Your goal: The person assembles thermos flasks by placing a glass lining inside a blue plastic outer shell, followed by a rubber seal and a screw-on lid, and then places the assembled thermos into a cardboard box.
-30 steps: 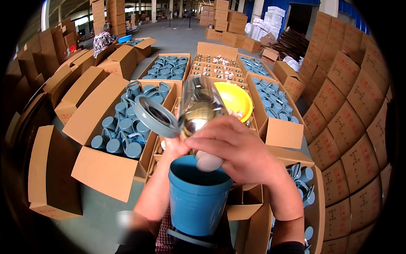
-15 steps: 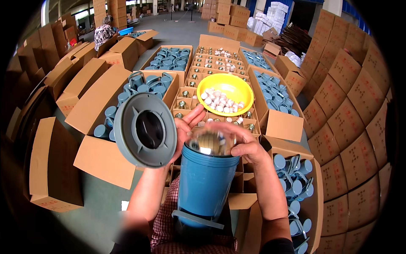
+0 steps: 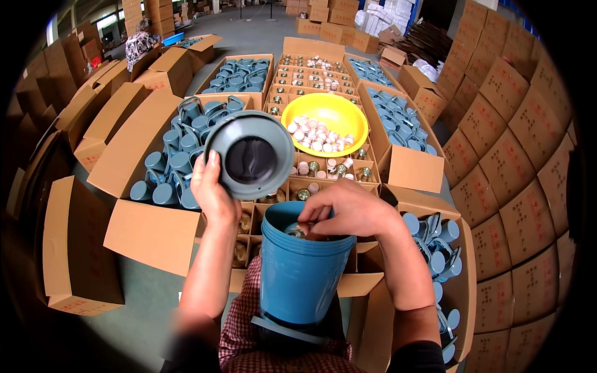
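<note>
A tall blue flask shell (image 3: 301, 276) stands upright in front of my body, its ridged mouth toward me and its handle low on the near side. My right hand (image 3: 351, 208) reaches over the mouth, fingers curled and pinched just inside the rim. Something shiny, like the glass liner (image 3: 295, 231), shows beside the fingertips; whether they grip it is hidden. Raised to the left of the shell, my left hand (image 3: 214, 196) is closed on the edge of a grey round cover (image 3: 250, 158) with a black centre.
Ahead, a yellow bowl (image 3: 345, 112) of white caps sits on a divided carton (image 3: 311, 46) holding shiny-topped liners. Cartons of blue flask parts (image 3: 165, 193) flank it on both sides. Stacked boxes (image 3: 491, 211) wall the right. Another person (image 3: 140, 45) sits far left.
The shiny dome above the shell's mouth has sunk inside. My right hand has moved inward over the opening. My left hand has left the shell's rim, and the cover has shifted right and turned.
</note>
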Demonstrator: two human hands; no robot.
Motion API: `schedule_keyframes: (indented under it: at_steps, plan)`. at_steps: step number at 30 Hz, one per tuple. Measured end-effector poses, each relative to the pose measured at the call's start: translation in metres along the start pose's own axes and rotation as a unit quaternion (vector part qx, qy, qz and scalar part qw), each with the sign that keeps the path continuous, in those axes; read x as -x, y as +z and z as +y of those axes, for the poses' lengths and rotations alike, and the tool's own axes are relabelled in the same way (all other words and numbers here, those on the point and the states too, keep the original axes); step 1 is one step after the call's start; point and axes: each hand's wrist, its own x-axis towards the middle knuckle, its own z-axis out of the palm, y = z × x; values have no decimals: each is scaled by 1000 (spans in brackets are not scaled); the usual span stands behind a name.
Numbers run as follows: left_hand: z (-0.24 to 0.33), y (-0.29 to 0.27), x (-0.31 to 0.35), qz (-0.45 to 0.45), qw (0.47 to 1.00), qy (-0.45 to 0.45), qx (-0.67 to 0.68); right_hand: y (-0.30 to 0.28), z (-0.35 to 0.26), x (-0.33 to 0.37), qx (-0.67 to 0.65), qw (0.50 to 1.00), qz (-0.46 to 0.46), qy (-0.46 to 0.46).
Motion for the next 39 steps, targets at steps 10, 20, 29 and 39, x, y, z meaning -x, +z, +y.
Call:
schedule_keyframes:
  at_steps: [10, 20, 29, 39]
  plan:
    - [17, 18, 30, -517, 830, 105, -181, 68, 47, 8, -574, 733, 332, -154]
    - [46, 28, 25, -616, 739, 173, -211, 73, 1, 41, -184, 805, 538, -172]
    - [57, 21, 61, -548, 690, 194, -431, 71, -1, 41, -13, 861, 497, -112]
    - [44, 6, 49, -537, 712, 166, -422, 85, 27, 17, -178, 833, 503, -145]
